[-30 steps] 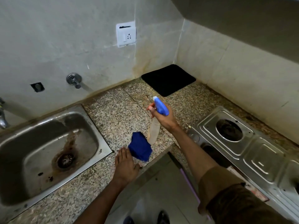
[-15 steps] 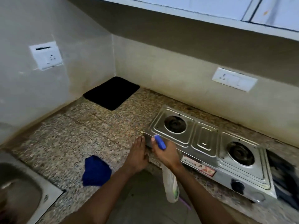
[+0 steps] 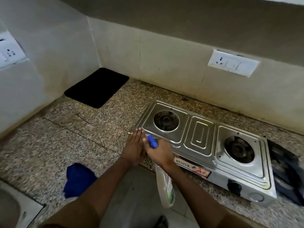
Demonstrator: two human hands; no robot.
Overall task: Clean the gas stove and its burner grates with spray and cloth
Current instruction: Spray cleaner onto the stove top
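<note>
A steel two-burner gas stove (image 3: 202, 134) sits on the granite counter (image 3: 57, 137) with no grates on its burner openings. My right hand (image 3: 160, 153) grips a spray bottle (image 3: 165, 186) by its blue head, the clear body hanging below the counter edge, at the stove's front left corner. My left hand (image 3: 134, 148) lies flat with straight fingers beside it, fingertips at the stove's left edge. A crumpled blue cloth (image 3: 78, 180) lies on the counter to the left, near the front edge. Dark blurred shapes (image 3: 286, 170) at the stove's right end may be the grates.
A black mat (image 3: 97, 87) lies in the back corner of the counter. The steel sink rim (image 3: 24, 209) shows at the lower left. Wall sockets (image 3: 232, 65) are mounted above the stove and at the far left. My shoe (image 3: 161, 222) shows on the floor below.
The view has swung right from the sink to the stove. My left hand left the blue cloth and reached the stove's left edge. My right hand carried the spray bottle to the stove.
</note>
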